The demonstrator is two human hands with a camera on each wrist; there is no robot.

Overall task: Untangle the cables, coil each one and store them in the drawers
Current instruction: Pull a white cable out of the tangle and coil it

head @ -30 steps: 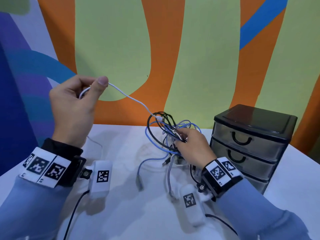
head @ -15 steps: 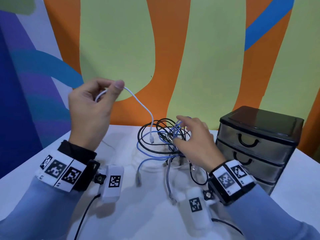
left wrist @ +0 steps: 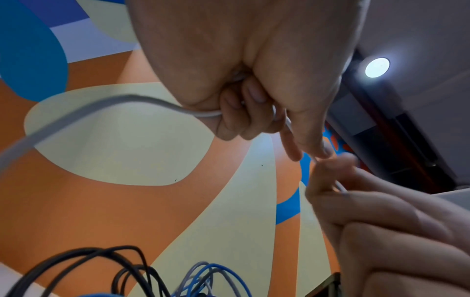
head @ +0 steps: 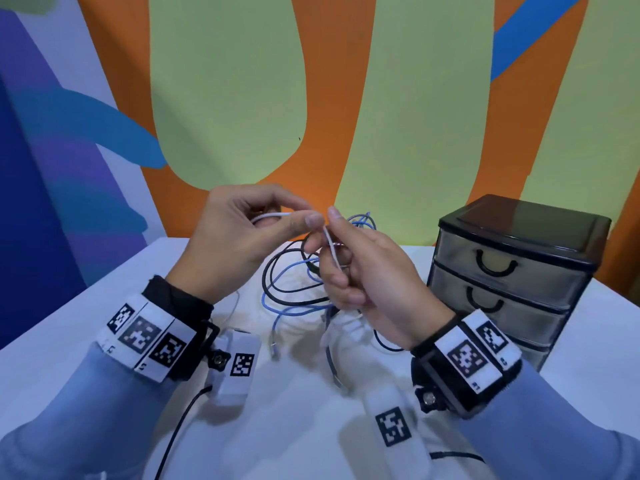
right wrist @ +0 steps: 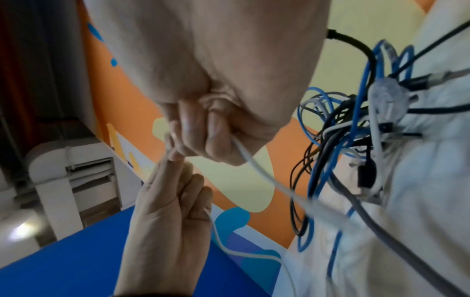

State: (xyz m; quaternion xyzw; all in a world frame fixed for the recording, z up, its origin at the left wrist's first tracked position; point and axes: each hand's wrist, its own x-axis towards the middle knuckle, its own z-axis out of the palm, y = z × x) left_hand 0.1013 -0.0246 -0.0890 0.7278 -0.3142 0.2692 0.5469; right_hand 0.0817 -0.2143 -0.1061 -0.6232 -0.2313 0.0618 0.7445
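Observation:
A thin white cable (head: 329, 242) runs between both hands above the table. My left hand (head: 239, 237) pinches it between thumb and forefinger, with a loop (left wrist: 76, 112) of it trailing off past my fingers. My right hand (head: 360, 268) grips the same cable (right wrist: 251, 162) just right of the left thumb, fingers curled round it. Beneath the hands a tangle of blue and black cables (head: 294, 282) lies on the white table (head: 86, 327); it also shows in the right wrist view (right wrist: 351, 128). The dark three-drawer unit (head: 512, 271) stands at the right, its drawers closed.
The painted orange, green and blue wall (head: 346, 98) rises right behind the table. Loose cable ends and plugs (head: 332, 355) lie toward the near side of the tangle. A black lead (head: 180, 431) runs from the left wrist device across the table front.
My left hand has carried the white cable rightward and down toward the middle. My right hand has left the tangle, risen and taken hold of the white cable beside the left thumb.

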